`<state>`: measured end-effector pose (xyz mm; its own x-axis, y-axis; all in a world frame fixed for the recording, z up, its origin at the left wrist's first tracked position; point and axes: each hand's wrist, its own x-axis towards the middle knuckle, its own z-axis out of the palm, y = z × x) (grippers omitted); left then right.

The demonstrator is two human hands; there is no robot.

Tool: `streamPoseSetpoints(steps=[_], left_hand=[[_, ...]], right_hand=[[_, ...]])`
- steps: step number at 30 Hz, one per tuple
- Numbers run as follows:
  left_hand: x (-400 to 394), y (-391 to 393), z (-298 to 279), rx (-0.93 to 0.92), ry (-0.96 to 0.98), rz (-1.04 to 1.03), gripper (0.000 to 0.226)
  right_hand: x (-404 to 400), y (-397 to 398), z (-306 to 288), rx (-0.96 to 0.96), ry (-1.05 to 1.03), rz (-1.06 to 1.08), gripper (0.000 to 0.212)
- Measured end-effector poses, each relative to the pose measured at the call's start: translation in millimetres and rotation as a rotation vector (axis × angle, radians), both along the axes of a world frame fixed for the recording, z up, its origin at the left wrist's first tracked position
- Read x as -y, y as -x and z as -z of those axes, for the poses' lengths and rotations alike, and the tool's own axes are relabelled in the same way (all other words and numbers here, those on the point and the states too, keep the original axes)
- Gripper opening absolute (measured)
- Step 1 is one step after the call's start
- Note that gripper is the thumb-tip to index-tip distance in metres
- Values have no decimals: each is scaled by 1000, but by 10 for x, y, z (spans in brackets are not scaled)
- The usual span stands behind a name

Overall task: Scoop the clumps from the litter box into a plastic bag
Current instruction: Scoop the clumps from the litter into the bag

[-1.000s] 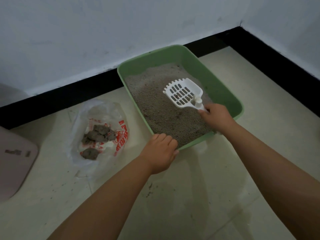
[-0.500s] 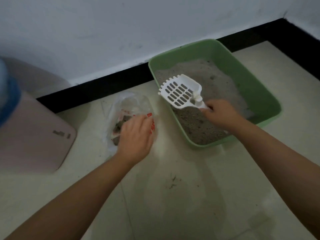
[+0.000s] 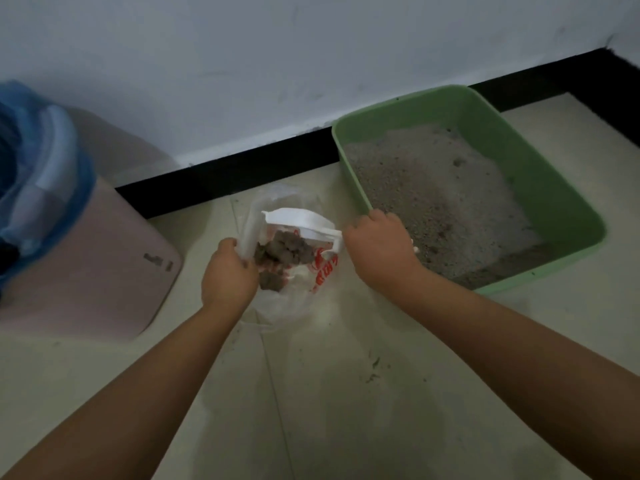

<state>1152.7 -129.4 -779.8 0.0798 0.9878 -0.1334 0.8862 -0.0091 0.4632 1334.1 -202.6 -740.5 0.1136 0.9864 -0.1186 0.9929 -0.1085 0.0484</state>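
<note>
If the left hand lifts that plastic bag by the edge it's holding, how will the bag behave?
Probably floppy: the plastic bag is thin, see-through film lying crumpled on the floor, so it should sag from where the left hand pinches it. The clumps would likely slide to the lowest point and weigh it down. With one edge held, the mouth may droop shut.

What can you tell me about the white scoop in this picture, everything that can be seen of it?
The white scoop looks like hard plastic. It is turned over above the open plastic bag, its underside facing up, so its slots are not visible. The right hand grips its handle, which is mostly hidden. Brown-grey clumps lie in the bag just below it. The left hand holds the bag's edge, not the scoop.
</note>
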Motion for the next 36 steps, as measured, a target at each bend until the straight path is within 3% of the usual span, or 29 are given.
streamPoseSetpoints(steps=[2,3,4,6,8,10,12,15,18,22,26,31,36], left_hand=[[24,-35,3,-47,-104,43,53],[32,-58,4,-78,-182,86,56],[42,-92,10,-87,-261,138,55],[70,-215,44,-36,-397,267,45],[138,-399,58,32,-463,433,32],[236,-608,87,85,-501,646,32],[346,-823,140,133,-557,873,30],[521,-1116,229,165,-605,1061,31],[665,-1353,365,165,-588,1187,33],[748,-1471,480,119,-621,1261,31],[714,-1512,538,115,-671,1286,26],[735,-1547,608,151,-719,1241,24],[741,-1547,667,179,-757,1216,22]], right_hand=[[93,-147,-73,50,-143,2,16],[150,-235,-127,33,-167,6,22],[212,-336,-152,18,-179,44,29],[340,-538,-224,-29,-137,146,21],[483,-786,-271,-112,-131,292,18],[607,-1082,-256,-210,-137,467,20],[708,-1328,-262,-206,-64,583,24],[828,-1596,-294,-166,129,645,53],[909,-1782,-315,-94,251,648,55],[916,-1960,-314,-52,417,631,48],[808,-2025,-187,-3,452,534,42],[653,-2030,-22,-168,437,446,34],[574,-1832,308,-304,393,312,45]])
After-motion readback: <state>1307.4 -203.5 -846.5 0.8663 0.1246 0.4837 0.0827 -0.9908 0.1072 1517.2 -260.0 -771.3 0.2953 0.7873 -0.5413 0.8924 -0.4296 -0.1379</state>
